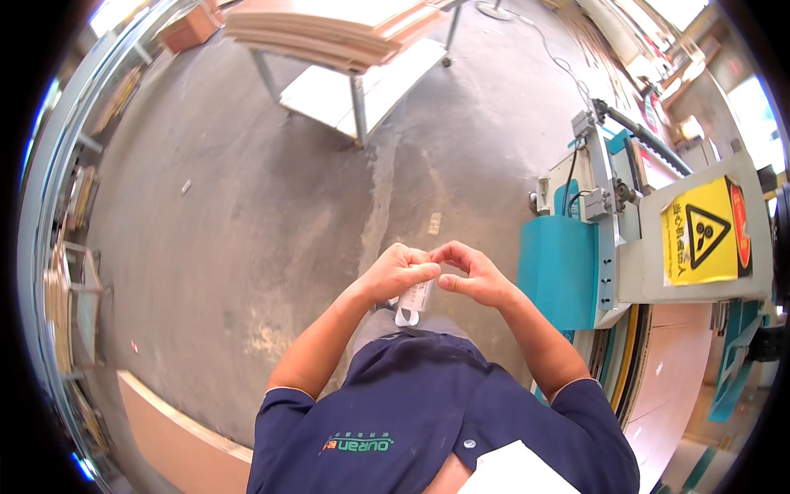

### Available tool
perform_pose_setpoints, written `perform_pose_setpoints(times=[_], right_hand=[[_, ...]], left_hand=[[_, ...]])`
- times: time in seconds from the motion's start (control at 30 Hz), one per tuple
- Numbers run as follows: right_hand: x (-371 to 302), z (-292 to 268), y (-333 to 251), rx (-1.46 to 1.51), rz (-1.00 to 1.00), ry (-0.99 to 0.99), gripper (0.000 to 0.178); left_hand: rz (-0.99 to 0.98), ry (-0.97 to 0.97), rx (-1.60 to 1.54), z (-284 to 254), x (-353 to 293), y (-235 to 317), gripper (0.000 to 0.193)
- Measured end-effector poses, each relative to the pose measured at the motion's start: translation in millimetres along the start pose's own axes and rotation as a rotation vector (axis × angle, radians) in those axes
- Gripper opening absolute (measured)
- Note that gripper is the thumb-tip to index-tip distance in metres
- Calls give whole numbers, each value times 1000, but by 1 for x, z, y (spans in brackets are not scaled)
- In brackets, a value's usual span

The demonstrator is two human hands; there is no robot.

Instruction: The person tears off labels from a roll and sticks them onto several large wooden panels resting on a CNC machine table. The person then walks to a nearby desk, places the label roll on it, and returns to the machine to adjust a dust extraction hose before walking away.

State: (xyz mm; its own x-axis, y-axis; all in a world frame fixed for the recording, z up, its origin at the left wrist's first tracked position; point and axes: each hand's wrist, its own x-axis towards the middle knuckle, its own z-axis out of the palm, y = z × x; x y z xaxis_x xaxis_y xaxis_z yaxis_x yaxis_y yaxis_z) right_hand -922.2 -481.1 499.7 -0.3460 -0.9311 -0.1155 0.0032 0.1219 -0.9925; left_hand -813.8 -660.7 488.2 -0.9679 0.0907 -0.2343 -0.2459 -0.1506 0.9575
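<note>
Both hands meet in front of my waist. My left hand (401,272) is closed, its thumb stretched toward the right hand, at the top of a small white printed packet (416,298). The packet hangs below the fingers and ends in a white looped strip (406,317); the fingers hide its upper end. My right hand (475,278) is curled, with bent fingertips beside the left thumb and its own thumb just below. Whatever lies between the right fingertips is too small or hidden to tell.
To the right stands a teal and grey machine (559,267) bearing a yellow warning sign (704,233). A wheeled cart (358,107) carries stacked wooden boards (321,41) ahead. One board (177,432) leans at lower left; a metal rack (78,288) lines the left side.
</note>
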Motion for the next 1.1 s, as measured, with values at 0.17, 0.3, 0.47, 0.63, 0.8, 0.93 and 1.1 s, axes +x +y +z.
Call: perform_pose_setpoints(times=[0.17, 0.3, 0.47, 0.63, 0.8, 0.93, 1.1], right_hand=[[59, -65, -11, 460, -12, 167, 45], [108, -153, 4, 410, 7, 334, 32], [187, -285, 3, 20, 4, 365, 17], [265, -403, -41, -237, -130, 427, 11], [316, -522, -71, -281, -422, 643, 8], [328, -659, -56, 41, -258, 1234, 14], [327, -811, -43, 399, -551, 1656, 14]], left_hand=[[62, -152, 24, -39, 119, 58, 25], [28, -171, 221, -69, 228, 90, 23], [-146, -192, 341, -110, 368, 129, 23], [-100, -182, -15, -145, 493, 176, 21], [-66, 186, -585, -209, 649, 186, 18], [-60, 130, -472, -264, 772, 202, 18], [-220, -307, -200, -242, 917, 257, 22]])
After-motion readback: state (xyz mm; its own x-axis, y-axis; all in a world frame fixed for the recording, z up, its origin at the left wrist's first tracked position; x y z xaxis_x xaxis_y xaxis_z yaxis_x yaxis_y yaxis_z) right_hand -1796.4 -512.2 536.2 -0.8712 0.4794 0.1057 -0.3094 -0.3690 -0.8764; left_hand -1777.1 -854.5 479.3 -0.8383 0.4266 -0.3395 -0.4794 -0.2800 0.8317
